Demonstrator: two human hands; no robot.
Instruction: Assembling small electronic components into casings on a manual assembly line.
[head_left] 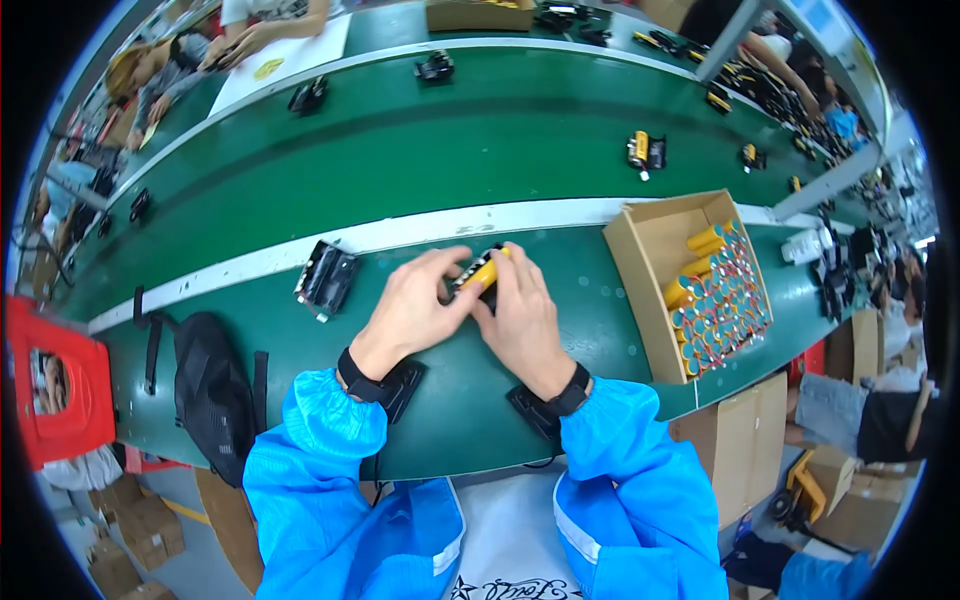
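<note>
In front of me, my left hand [415, 303] and my right hand [524, 318] are closed round one small assembly. A yellow cylindrical battery [484, 272] shows on its upper side, set in a black plastic housing that my fingers mostly cover. My left thumb and fingers grip its left end, while my right fingers lie over its right end. To the left, a similar black housing [327, 280] lies on the green table with no yellow battery visible in it. An open cardboard box [640, 285] to the right holds many yellow batteries [705, 310] with wires.
Beyond a white rail [480, 218] runs a green conveyor belt [480, 130] bearing several black housings, one with a yellow battery [642, 150]. A black bag [212, 395] lies at left, near a red stool [60, 380]. Other people work across the belt.
</note>
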